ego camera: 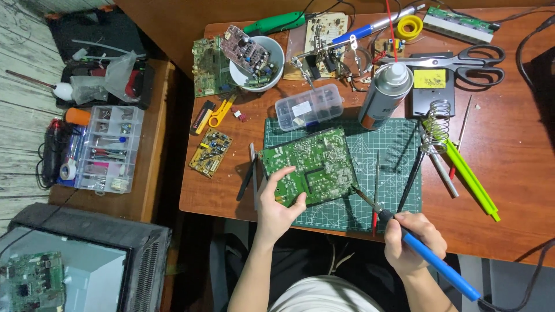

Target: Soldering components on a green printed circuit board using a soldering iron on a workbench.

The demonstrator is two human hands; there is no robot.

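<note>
A reddish-brown wooden tabletop (514,190) fills most of the view, evenly lit from above. Just left of it, across a dark gap, stands a lower wooden side table (151,173). Beyond that side table, further left of the tabletop, runs a pale, worn plank floor (23,110). Below the side table, at the bottom left corner, sits a dark grey cabinet (115,242) with a vented side.
</note>
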